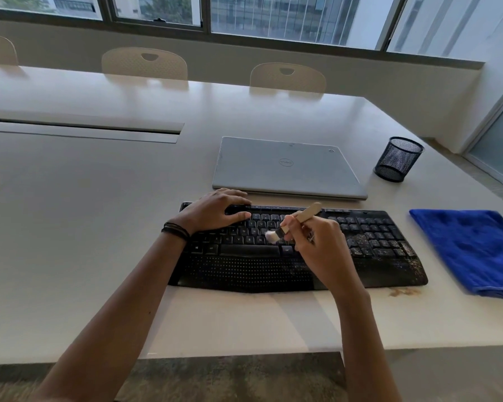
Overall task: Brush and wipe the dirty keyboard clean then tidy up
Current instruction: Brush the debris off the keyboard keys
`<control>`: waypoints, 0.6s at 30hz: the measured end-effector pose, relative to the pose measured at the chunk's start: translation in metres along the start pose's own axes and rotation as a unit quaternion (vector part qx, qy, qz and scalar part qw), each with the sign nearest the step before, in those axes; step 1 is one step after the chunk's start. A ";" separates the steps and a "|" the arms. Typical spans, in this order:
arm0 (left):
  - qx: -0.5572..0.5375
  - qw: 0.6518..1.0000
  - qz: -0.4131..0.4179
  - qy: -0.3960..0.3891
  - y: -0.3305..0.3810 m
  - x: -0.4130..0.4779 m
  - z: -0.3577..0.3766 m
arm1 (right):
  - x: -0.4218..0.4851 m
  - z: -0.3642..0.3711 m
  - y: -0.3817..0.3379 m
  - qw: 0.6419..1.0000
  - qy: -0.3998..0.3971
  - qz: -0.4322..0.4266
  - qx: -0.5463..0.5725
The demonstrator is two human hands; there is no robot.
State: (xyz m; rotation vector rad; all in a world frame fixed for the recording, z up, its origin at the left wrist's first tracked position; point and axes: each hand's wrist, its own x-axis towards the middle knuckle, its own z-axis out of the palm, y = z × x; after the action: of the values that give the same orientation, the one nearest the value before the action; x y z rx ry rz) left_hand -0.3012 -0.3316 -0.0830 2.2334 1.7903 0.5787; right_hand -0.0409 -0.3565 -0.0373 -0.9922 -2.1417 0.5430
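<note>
Brushing is underway: your right hand [317, 242] is gripping the brush [302, 217], working its bristles over the middle keys of the keyboard [244, 268] lying on the tabletop [99, 213], while your left hand [212, 211] is resting flat on the upper-left keys. Grit [389, 245] is covering the right end, and the blue cloth [471, 250] is lying unused alongside. Your hands are hiding the keys beneath them.

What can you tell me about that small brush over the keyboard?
The brush is small, with a pale wooden-looking handle, a dark band and a tuft of white bristles. The right hand pinches it low on the handle. It tilts, handle end up and to the right, bristles down at the middle keys of the black keyboard.
</note>
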 end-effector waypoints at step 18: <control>-0.004 1.000 0.005 0.001 0.005 0.000 0.000 | -0.019 -0.030 0.033 0.998 0.032 0.041 -0.022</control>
State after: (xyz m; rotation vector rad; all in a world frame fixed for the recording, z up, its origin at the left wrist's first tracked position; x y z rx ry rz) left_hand -0.2975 -0.3331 -0.0810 2.2380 1.7768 0.5889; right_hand 0.0061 -0.3483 -0.0455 -1.1109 -2.0729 0.4977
